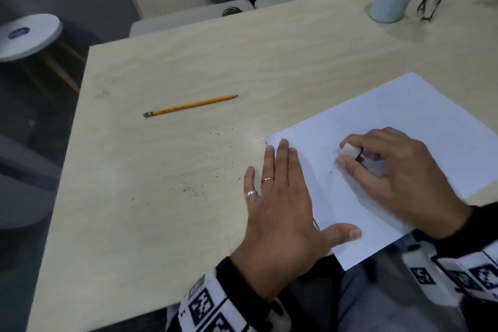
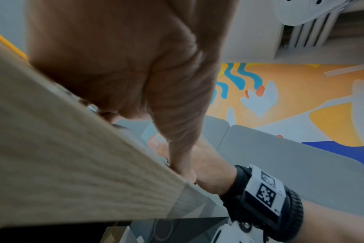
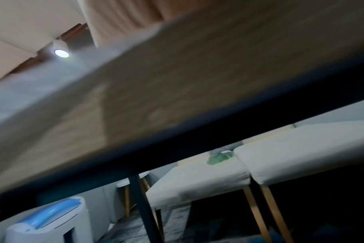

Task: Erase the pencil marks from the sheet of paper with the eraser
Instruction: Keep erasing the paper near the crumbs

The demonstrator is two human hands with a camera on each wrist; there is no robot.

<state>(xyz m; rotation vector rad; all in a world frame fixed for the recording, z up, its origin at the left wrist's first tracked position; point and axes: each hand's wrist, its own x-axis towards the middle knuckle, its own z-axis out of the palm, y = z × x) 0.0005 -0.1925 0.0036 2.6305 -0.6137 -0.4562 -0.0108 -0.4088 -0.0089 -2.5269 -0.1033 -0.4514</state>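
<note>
Eraser (image 1: 349, 153), small and slightly soft, sits pinched in my right hand (image 1: 398, 172) on the sheet of paper (image 1: 404, 127), which overhangs the desk (image 1: 188, 62) edge. Paper this thin will likely wrinkle, so my left hand (image 1: 280, 213) lies flat, fingers straight, pinning its near-left edge. Only a faint speck of mark shows.
</note>
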